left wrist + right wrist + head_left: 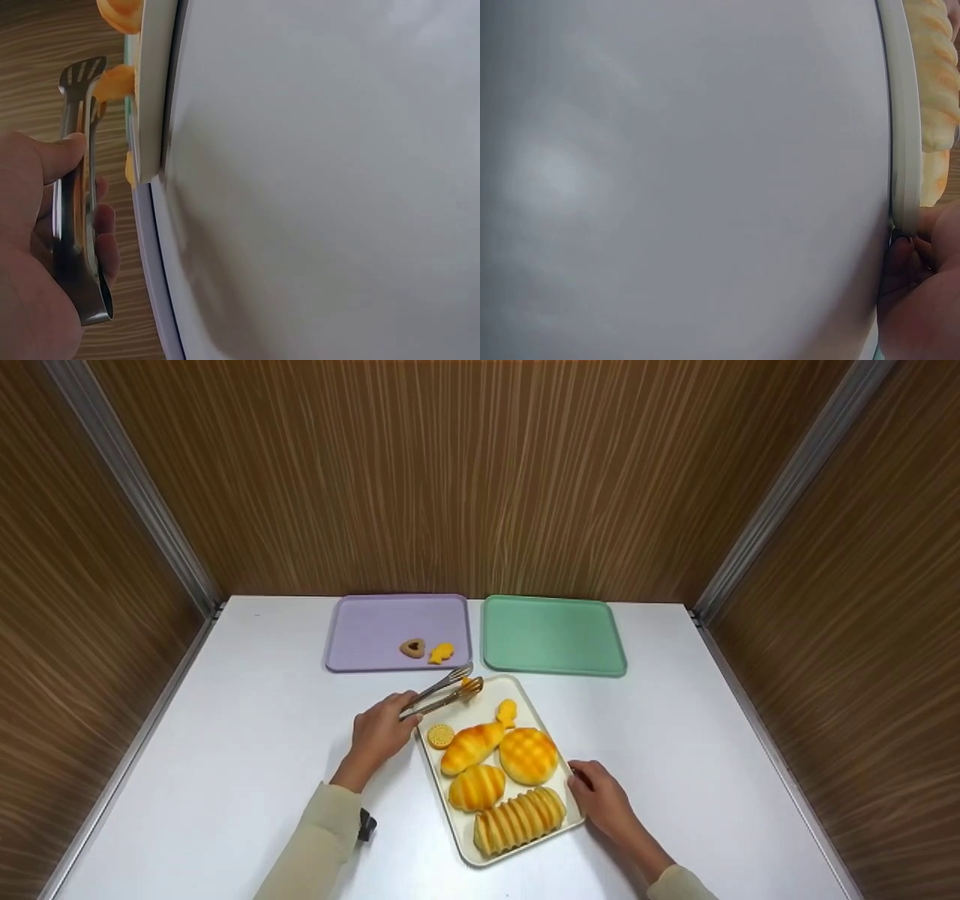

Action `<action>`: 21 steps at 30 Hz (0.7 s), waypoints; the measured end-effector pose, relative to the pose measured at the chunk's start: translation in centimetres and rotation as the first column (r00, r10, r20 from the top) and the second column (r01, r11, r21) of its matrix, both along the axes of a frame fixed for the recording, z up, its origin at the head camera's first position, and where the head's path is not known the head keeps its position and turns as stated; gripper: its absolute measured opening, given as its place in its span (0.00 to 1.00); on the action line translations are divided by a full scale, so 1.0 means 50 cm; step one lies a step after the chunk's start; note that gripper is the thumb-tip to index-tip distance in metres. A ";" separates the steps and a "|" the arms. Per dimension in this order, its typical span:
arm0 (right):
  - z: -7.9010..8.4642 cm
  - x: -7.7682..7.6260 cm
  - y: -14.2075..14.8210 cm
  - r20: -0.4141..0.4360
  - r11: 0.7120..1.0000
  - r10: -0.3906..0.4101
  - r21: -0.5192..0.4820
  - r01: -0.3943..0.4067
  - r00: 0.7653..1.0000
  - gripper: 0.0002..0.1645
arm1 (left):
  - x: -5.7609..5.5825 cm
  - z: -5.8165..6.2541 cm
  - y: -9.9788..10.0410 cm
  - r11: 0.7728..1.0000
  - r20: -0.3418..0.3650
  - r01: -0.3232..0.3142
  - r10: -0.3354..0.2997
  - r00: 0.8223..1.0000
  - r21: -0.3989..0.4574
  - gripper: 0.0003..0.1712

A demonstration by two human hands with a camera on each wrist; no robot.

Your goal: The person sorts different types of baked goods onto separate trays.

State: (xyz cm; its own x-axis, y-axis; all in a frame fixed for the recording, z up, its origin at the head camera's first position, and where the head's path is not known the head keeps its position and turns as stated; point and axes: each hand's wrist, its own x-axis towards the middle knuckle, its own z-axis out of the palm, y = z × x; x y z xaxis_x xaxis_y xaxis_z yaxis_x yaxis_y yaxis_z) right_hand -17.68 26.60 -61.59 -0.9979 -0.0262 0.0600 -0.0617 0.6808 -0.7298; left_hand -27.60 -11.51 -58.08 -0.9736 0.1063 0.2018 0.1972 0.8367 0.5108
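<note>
My left hand [382, 727] grips metal tongs [73, 180], thumb on one arm and fingers around the other. Their slotted tips are at the far left corner of a cream tray [448, 829], with a small orange-yellow piece [116, 82] at them; its shape is partly hidden. My right hand [602, 796] holds the tray's right rim near its front corner. On the tray lie a yellow fish-shaped piece [507, 712], a round biscuit [440, 736], a long bread roll [472, 748], a round bun [528, 755], a striped roll [477, 787] and a ridged loaf [520, 820].
Behind the cream tray lies a purple tray [390, 619] with a heart-shaped biscuit [406, 651] and another yellow fish-shaped piece [442, 652]. A green tray [555, 634] is beside it on the right. Wood-grain panels [450, 480] enclose the white table [247, 750] at the back and sides.
</note>
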 end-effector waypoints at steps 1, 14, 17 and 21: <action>0.000 0.000 0.000 -0.003 1.000 -0.001 0.000 0.001 1.000 0.14 | 0.000 0.000 -0.001 1.000 -0.003 0.000 0.000 1.000 0.000 0.21; 0.001 0.001 -0.002 -0.010 1.000 0.006 -0.025 -0.006 1.000 0.14 | 0.002 0.009 -0.015 1.000 -0.021 -0.012 0.013 1.000 0.022 0.20; 0.001 0.000 -0.002 -0.017 1.000 0.003 -0.020 -0.004 1.000 0.14 | 0.001 0.012 -0.021 1.000 -0.025 -0.008 0.009 1.000 0.022 0.20; 0.000 -0.001 -0.002 -0.007 1.000 -0.003 -0.011 0.003 1.000 0.14 | -0.004 0.017 -0.033 0.999 -0.018 -0.021 0.021 1.000 0.033 0.20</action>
State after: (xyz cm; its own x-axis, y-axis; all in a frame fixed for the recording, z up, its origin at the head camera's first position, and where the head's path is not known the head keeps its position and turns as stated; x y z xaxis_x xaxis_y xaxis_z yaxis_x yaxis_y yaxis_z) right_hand -17.75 26.49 -61.60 -0.9975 -0.0227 0.0670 -0.0648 0.6733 -0.7365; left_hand -27.80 -13.15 -57.22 -0.9717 0.0792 0.2227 0.1896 0.8237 0.5344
